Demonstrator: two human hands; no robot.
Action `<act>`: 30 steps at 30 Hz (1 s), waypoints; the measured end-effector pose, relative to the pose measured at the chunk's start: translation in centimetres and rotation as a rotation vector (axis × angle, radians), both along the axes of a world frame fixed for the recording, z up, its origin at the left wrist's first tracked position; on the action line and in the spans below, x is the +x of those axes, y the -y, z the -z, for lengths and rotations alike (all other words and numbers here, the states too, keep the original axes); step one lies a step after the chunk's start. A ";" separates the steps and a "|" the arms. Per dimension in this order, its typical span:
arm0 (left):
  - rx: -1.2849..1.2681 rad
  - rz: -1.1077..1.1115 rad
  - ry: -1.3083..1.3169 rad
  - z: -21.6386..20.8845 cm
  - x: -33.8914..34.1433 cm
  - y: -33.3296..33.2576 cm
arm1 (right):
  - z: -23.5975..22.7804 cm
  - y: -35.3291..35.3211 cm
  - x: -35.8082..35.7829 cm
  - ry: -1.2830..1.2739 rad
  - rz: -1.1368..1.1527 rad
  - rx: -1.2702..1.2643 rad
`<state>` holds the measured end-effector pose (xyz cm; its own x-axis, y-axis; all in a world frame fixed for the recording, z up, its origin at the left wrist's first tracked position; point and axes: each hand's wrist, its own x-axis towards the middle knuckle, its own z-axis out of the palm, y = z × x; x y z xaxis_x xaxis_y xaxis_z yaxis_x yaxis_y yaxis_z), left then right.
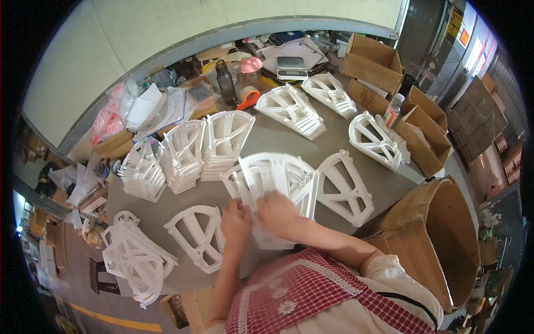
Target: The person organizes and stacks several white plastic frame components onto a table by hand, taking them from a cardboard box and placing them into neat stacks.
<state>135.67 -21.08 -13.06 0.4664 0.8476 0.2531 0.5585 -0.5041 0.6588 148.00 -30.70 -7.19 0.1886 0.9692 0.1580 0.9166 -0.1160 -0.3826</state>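
Note:
In front of me stands a group of white fan-shaped plastic frames (281,170), upright and overlapping. My right hand (280,214) is closed on the nearest of them, its fingers curled over the lower left part. Close beside it, my left hand (236,222) is pinched at the left edge of these frames; what its fingertips hold is too small to make out. A single white frame (197,234) lies flat just left of my left hand. Another loose frame (345,189) lies to the right, beside the group.
Stacked white frames (183,150) stand at the left back, more (292,111) at the far side. A loose pile (139,259) overhangs the left edge. Behind are orange-handled scissors (248,100), bottles (225,80) and a scale (292,67). A big cardboard box (428,239) stands right.

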 end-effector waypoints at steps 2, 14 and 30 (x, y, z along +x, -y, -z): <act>-0.079 0.053 0.032 1.3 0.0 -0.7 | 2.3 -0.8 -0.8 -0.052 -0.043 -0.178; -0.386 0.111 0.126 1.1 0.1 -3.0 | 3.3 -1.2 0.1 -0.316 0.016 0.029; -0.875 -0.117 1.006 -6.4 -9.1 -2.2 | -4.3 1.1 3.3 -1.236 0.014 -0.250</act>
